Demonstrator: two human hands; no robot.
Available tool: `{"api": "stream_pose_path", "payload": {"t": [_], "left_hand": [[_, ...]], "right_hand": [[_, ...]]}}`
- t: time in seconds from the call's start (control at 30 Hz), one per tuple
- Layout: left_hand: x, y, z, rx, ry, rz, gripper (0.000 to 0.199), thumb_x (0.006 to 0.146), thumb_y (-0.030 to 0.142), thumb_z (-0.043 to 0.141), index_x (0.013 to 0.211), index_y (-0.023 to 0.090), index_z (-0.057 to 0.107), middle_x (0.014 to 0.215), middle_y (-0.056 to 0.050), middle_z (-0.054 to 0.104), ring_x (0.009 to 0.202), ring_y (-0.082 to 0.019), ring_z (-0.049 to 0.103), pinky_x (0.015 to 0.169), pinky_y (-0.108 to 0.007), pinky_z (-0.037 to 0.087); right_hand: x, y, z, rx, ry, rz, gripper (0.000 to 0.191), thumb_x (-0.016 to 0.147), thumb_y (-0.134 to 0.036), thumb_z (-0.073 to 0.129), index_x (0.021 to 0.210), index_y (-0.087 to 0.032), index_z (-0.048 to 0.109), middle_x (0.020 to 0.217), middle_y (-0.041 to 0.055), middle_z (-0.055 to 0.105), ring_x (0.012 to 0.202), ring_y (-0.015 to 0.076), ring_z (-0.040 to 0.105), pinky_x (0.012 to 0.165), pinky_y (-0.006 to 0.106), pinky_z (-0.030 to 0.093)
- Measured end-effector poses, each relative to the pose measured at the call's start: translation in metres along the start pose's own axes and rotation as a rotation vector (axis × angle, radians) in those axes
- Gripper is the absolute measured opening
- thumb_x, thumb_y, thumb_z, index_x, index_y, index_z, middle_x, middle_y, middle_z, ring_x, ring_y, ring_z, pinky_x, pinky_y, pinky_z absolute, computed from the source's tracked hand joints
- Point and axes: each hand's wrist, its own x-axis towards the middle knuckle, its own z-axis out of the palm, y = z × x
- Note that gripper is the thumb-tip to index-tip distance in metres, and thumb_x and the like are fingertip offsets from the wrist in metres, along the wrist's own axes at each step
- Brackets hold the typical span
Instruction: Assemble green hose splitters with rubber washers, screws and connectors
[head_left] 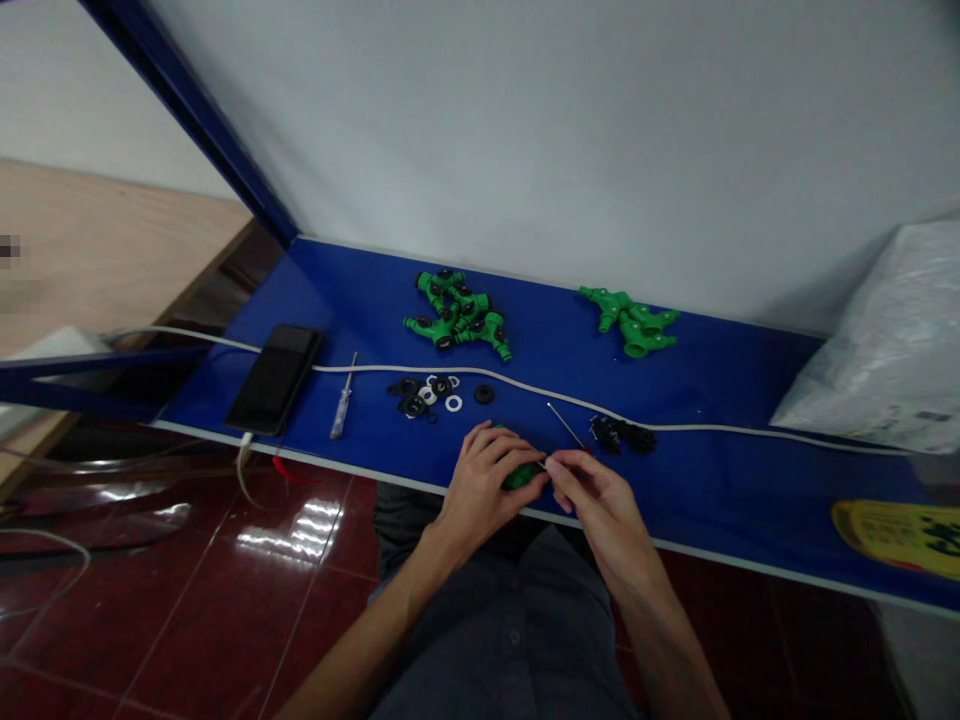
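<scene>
Near the front edge of the blue shelf, my left hand [489,472] is closed around a green hose splitter [519,476], most of it hidden by the fingers. My right hand [589,487] meets it from the right, thumb and forefinger pinched at its end on something too small to make out. Just beyond the right hand lies a thin metal rod [564,422] with a reddish end, beside a pile of small black parts [621,435]. Black rings and white washers [454,403] are scattered ahead of the left hand, with one black ring [484,394] apart.
Several green splitters with black fittings [471,305] form a cluster at the back; bare green ones [636,325] lie further right. A white cable [525,383] crosses the shelf [720,480]. Left are a phone [274,380] and a clear-handled screwdriver [342,408]; right, a plastic bag [885,340] and yellow packet [892,530].
</scene>
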Motion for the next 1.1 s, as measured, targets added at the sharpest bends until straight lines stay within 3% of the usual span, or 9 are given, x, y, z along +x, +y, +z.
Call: {"api": "stream_pose_path", "payload": {"t": [0.17,0.37,0.47,0.57,0.63,0.77,0.97,1.1], "left_hand": [[-0.002,-0.004,0.001,0.014,-0.004,0.016,0.018,0.092,0.031,0.075,0.109,0.027,0.076,0.104,-0.001,0.08,0.109,-0.023,0.067,0.112,-0.051,0.045],[-0.004,-0.008,0.0,-0.002,-0.006,0.068,0.022,0.095,0.033,0.071,0.116,0.027,0.074,0.11,-0.002,0.079,0.115,-0.023,0.067,0.113,-0.053,0.046],[-0.004,-0.008,-0.003,-0.043,0.0,0.044,0.043,0.095,0.035,0.07,0.136,0.027,0.063,0.127,-0.007,0.073,0.122,-0.023,0.066,0.116,-0.052,0.045],[-0.004,-0.006,-0.008,-0.07,-0.023,-0.086,0.068,0.089,0.038,0.078,0.15,0.027,0.05,0.145,-0.012,0.06,0.134,-0.025,0.059,0.115,-0.048,0.048],[-0.004,-0.004,-0.01,-0.071,-0.032,-0.095,0.057,0.089,0.035,0.078,0.142,0.028,0.058,0.143,-0.01,0.061,0.136,-0.026,0.057,0.114,-0.047,0.049],[-0.004,-0.004,-0.011,-0.034,-0.035,0.02,0.025,0.094,0.03,0.073,0.118,0.028,0.072,0.126,-0.005,0.072,0.129,-0.024,0.061,0.116,-0.051,0.044],[-0.011,-0.004,-0.01,-0.002,-0.036,-0.048,0.021,0.092,0.029,0.075,0.114,0.027,0.073,0.114,-0.003,0.075,0.123,-0.023,0.063,0.115,-0.049,0.043],[-0.015,-0.002,-0.012,0.004,0.008,-0.064,0.02,0.092,0.029,0.074,0.112,0.026,0.073,0.109,-0.003,0.075,0.117,-0.023,0.064,0.113,-0.047,0.045]], "right_hand": [[-0.004,-0.004,0.003,-0.06,0.024,-0.053,0.037,0.08,-0.053,0.08,0.09,-0.018,0.072,0.071,0.0008,0.061,0.064,0.0137,0.054,0.061,0.028,0.046],[-0.006,-0.001,0.006,-0.123,0.089,-0.147,0.039,0.079,-0.05,0.08,0.105,-0.021,0.072,0.099,0.0069,0.071,0.089,0.0208,0.066,0.084,0.035,0.055],[-0.008,0.002,0.006,-0.169,0.112,-0.197,0.036,0.083,-0.048,0.076,0.108,-0.022,0.072,0.1,0.0072,0.071,0.091,0.0214,0.067,0.084,0.036,0.057],[-0.011,0.002,0.001,-0.232,0.156,-0.252,0.031,0.087,-0.045,0.073,0.107,-0.022,0.072,0.099,0.0063,0.07,0.09,0.0207,0.068,0.08,0.033,0.057],[-0.011,-0.002,-0.003,-0.328,0.179,-0.324,0.024,0.092,-0.043,0.068,0.104,-0.023,0.072,0.099,0.0063,0.07,0.09,0.0203,0.068,0.079,0.032,0.056],[0.006,-0.016,-0.011,-0.653,0.172,-0.503,0.021,0.1,-0.035,0.056,0.097,-0.021,0.072,0.096,0.007,0.071,0.083,0.0198,0.068,0.074,0.032,0.053],[0.055,-0.019,0.003,-0.84,0.049,-0.558,0.013,0.091,-0.021,0.06,0.095,-0.02,0.072,0.095,0.0091,0.072,0.08,0.0224,0.067,0.079,0.036,0.052],[0.068,-0.016,0.014,-0.902,-0.004,-0.574,0.017,0.092,-0.016,0.053,0.085,-0.021,0.068,0.087,0.0082,0.068,0.072,0.0205,0.062,0.072,0.034,0.047]]}}
